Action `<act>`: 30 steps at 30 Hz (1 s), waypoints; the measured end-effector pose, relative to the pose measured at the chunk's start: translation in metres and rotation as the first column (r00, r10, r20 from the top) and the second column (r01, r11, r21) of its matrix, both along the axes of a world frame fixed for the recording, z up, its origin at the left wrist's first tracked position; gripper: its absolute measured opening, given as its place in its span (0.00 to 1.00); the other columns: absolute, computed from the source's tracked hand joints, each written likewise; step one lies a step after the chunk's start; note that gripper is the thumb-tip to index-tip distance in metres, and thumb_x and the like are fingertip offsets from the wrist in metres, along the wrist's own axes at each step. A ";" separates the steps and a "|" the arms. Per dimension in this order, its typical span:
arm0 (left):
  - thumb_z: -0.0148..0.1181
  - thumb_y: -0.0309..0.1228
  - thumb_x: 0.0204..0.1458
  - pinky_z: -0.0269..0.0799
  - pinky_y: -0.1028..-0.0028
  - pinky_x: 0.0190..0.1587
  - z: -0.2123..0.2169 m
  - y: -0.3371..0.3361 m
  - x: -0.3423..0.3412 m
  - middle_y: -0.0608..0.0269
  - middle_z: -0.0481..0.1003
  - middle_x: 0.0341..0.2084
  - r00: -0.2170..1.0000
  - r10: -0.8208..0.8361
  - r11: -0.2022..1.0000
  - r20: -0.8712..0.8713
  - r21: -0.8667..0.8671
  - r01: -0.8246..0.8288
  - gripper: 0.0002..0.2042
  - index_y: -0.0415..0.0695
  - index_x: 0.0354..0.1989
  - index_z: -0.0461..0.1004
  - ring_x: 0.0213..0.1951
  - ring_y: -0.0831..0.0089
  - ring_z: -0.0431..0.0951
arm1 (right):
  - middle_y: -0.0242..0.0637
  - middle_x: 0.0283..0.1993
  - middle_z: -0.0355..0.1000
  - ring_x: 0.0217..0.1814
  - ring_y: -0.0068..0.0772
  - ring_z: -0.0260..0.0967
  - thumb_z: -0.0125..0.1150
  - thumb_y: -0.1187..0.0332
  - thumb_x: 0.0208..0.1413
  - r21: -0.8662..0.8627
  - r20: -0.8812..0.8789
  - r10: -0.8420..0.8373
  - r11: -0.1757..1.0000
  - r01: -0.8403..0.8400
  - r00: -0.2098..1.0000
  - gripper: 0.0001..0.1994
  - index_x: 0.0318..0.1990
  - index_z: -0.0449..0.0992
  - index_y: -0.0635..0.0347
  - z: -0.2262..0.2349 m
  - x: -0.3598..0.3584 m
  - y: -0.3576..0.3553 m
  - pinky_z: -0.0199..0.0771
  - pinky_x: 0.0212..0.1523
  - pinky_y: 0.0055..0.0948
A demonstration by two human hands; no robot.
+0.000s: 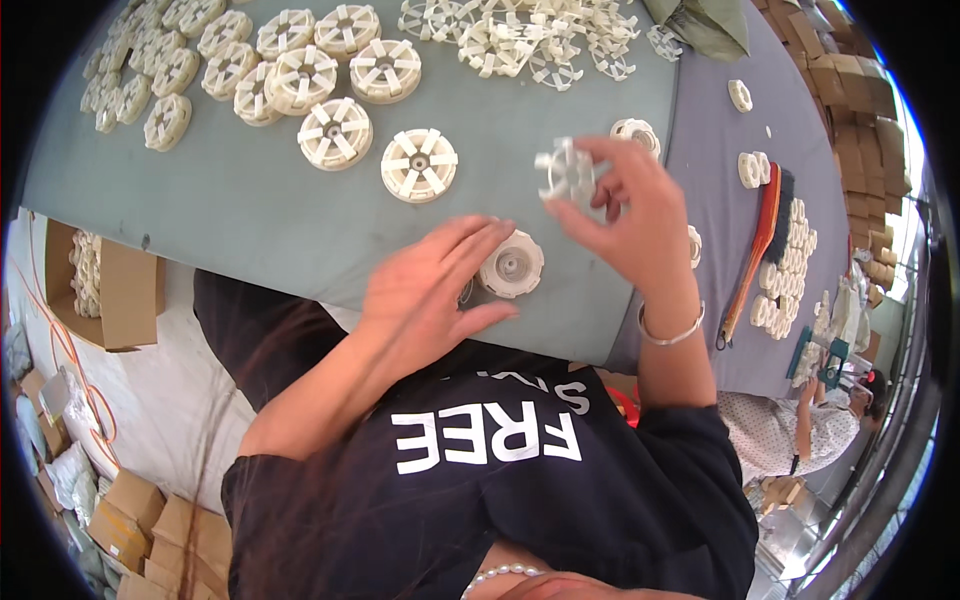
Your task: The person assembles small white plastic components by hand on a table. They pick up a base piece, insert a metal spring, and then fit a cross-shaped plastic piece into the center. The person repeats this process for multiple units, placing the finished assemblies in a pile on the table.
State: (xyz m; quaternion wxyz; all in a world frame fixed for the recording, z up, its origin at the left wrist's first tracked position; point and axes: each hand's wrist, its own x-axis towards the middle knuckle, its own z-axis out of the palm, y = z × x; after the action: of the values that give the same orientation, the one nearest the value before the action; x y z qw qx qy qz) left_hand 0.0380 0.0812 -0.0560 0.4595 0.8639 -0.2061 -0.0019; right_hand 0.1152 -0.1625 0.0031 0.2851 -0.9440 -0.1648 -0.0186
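My right hand [640, 205] is raised over the table, pinching a white plastic spoked ring [566, 172] between thumb and fingers. Below and left of it, my left hand [430, 285] rests at the table's near edge. Its fingers and thumb curve round the left side of a cream round plastic housing [512, 265] with a hollow, ringed centre. A similar round part fitted with a spoked ring [420, 165] lies just beyond my left hand. Partly behind my right hand sits another round housing [634, 133].
Many spoked round assemblies [335, 133] spread across the far left. Loose spoked rings [520, 45] are heaped at the far middle. On the right lie a red-handled brush [757, 250] and rows of small cream parts [790, 265]. A cardboard box [130, 295] stands at left; another person [795, 430] is at lower right.
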 end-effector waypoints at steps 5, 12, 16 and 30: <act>0.75 0.43 0.56 0.82 0.63 0.48 0.001 0.003 0.002 0.67 0.79 0.59 0.989 -0.021 0.999 -0.150 0.023 0.025 0.24 0.54 0.62 0.82 0.50 0.60 0.85 | 0.34 0.55 0.77 0.34 0.24 0.74 0.82 0.71 0.50 0.108 -0.175 -0.040 0.992 0.060 0.984 0.27 0.61 0.83 0.58 -0.020 -0.027 -0.019 0.80 0.35 0.26; 0.77 0.41 0.55 0.82 0.65 0.44 0.001 -0.001 0.002 0.67 0.79 0.59 0.995 0.084 0.991 -0.051 -0.098 -0.089 0.22 0.59 0.59 0.84 0.45 0.65 0.85 | 0.38 0.57 0.77 0.36 0.22 0.75 0.83 0.73 0.48 0.260 -0.082 0.049 0.965 -0.026 0.995 0.30 0.62 0.83 0.59 -0.008 -0.045 -0.016 0.81 0.32 0.23; 0.82 0.38 0.49 0.82 0.67 0.48 0.012 -0.004 0.003 0.64 0.80 0.60 0.989 0.037 0.999 -0.140 0.010 -0.036 0.26 0.56 0.60 0.85 0.50 0.65 0.84 | 0.39 0.57 0.78 0.36 0.22 0.75 0.83 0.73 0.48 0.268 -0.027 -0.014 0.963 0.020 1.000 0.30 0.61 0.83 0.60 -0.016 -0.049 -0.019 0.80 0.33 0.23; 0.76 0.33 0.56 0.79 0.65 0.55 0.010 0.002 0.002 0.59 0.79 0.58 0.982 0.051 0.996 -0.181 -0.070 -0.064 0.25 0.47 0.64 0.82 0.55 0.59 0.82 | 0.35 0.56 0.78 0.41 0.29 0.79 0.84 0.69 0.50 0.211 -0.098 0.238 0.954 -0.214 0.966 0.29 0.61 0.83 0.56 -0.020 -0.061 0.006 0.83 0.38 0.28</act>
State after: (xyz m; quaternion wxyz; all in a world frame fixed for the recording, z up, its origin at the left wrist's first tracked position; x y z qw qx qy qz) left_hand 0.0404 0.0829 -0.0457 0.5082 0.8480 -0.1388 -0.0587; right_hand 0.0540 -0.1563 -0.0168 0.3877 -0.8851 -0.2513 0.0554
